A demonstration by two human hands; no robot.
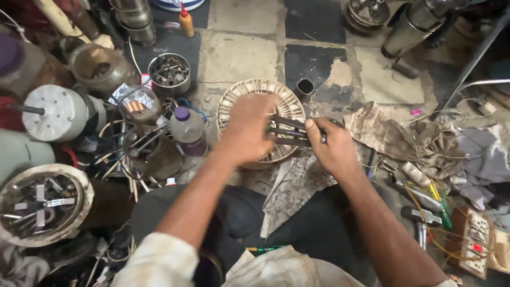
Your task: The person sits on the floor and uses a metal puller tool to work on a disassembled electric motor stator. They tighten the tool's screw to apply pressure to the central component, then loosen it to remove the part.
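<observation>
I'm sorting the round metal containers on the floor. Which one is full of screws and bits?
The small steel tin left of the hands, heaped with dark hardware; the brownish jar beside it looks mostly empty.

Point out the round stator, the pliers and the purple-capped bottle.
stator (284, 98): head view, on its upper right rim with the slot ring.
pliers (289, 133): head view, on the dark handles between the two hands.
bottle (187, 127): head view, on the clear body below the purple cap.
</observation>
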